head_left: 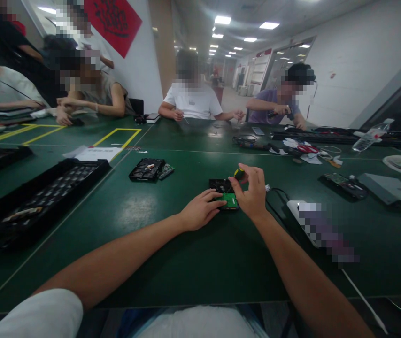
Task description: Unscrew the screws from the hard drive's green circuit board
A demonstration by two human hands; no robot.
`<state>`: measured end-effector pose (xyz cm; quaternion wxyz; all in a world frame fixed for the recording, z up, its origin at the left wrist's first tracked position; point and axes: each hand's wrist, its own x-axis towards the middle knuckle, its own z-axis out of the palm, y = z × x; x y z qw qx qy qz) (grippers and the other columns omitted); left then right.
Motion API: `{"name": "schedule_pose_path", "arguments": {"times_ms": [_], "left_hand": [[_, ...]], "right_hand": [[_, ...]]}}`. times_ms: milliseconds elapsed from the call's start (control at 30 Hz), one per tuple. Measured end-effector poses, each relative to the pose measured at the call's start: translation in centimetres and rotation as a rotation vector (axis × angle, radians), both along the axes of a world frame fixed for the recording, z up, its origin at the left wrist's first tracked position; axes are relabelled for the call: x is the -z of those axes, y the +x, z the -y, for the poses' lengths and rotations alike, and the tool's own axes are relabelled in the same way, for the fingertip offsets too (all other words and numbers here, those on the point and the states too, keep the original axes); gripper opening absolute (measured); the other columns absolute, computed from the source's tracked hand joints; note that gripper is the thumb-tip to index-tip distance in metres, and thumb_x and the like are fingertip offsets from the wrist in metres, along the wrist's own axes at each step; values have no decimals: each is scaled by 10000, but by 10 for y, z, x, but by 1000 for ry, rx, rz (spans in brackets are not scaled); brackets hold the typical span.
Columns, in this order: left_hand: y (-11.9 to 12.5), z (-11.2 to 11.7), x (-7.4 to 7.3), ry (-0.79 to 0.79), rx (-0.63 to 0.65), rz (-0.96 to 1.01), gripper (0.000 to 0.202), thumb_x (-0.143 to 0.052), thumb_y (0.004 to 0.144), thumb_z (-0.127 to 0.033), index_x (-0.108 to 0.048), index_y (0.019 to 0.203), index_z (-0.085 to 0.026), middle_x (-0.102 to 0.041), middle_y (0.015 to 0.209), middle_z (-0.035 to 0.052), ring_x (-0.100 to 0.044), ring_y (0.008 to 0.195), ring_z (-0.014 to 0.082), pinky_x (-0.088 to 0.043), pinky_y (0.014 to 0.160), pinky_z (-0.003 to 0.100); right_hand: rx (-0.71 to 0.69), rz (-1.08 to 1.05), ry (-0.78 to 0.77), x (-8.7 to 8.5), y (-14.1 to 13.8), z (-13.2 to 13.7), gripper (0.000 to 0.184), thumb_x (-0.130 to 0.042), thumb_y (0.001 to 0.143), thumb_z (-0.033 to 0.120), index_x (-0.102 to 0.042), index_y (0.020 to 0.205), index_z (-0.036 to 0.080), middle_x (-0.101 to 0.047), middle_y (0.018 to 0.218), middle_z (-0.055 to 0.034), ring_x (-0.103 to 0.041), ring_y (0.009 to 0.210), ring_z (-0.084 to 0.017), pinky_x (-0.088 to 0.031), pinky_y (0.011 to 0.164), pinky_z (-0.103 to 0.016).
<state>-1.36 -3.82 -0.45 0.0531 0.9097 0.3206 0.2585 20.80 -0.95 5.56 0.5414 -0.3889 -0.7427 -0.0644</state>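
Tool (238, 174) with yellow on it sits pinched in the right hand (252, 191); the left hand (201, 210), grip wide, touches the green board (232, 202).

Black tray (67, 202) lying on table (158, 277) at left, white paper (98, 153) resting beyond it. Yellow tape (132, 138) marking table farther back. Red poster (114, 23) hanging on wall (146, 51). Clear bottle (373, 135) showing at right. Person in white shirt (191, 101) and person in purple shirt (262, 115) sitting opposite.

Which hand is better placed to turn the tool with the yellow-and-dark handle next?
Probably the right hand: it grips the handle, while the left hand touches the rectangular green circuit board.
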Motion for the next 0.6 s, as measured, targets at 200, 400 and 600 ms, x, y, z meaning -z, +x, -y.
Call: {"name": "schedule_pose_path", "arguments": {"times_ms": [200,400,600], "left_hand": [[0,2,-2,-10,-9,-3,408,-540,1038,-266,-606,1440,-241,-553,1477,113,-411,1489,318,-389,1243,548],[0,0,-1,-12,-1,-7,408,-530,1041,-278,-603,1441,-247,-551,1481,110,-403,1497,316,-375,1252,551],[0,-1,1,-11,3,2,419,-531,1040,-274,-592,1454,-255,-544,1492,113,-392,1505,317,-377,1248,558]], "right_hand": [[-77,20,0,3,-2,-2,501,-529,1019,248,-455,1515,245,-627,1312,-143,-662,1100,-270,-617,908,-472],[-39,23,8,3,-2,-1,470,-627,973,280,-531,1431,241,-632,1228,-128,-649,1046,-267,-620,858,-460],[-30,5,20,2,-3,0,495,-615,969,260,-507,1451,219,-628,1253,-144,-651,1051,-266,-621,850,-446]]}}
